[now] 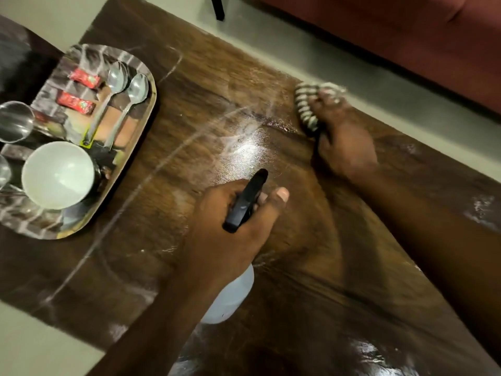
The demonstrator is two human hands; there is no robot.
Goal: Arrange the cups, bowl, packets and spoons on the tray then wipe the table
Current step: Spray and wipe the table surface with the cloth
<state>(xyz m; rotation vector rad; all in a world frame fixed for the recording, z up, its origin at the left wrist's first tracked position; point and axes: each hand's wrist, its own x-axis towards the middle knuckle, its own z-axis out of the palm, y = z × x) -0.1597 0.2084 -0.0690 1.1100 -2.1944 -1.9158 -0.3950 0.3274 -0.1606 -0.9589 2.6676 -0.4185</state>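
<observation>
- Striped cloth (306,107) sat bunched under my right hand (345,147), fingers curled down over it and pressing it to the dark wooden counter (189,104) near the far edge.
- My left hand (230,226) was wrapped around the spray bottle (230,299), gripping its black trigger head (245,202) with the thumb stretched out, nozzle aimed at the wet sheen in the middle of the counter.
- I judged the wiping step to be under way; to do it well I would keep the cloth flat, pull long overlapping strokes through the wet patch, and chase the white streaks.
- The steel tray (135,137) lay at the left end, already loaded: white bowl (58,175), two spoons (119,101), red packets (80,90), and shiny cups (15,122) partly cut off by the frame.
- The cloth was close to the far edge, so strokes there could slip off onto the floor.
- Open room lay between the hands and the tray; strokes leftward should stop short of its rim.
</observation>
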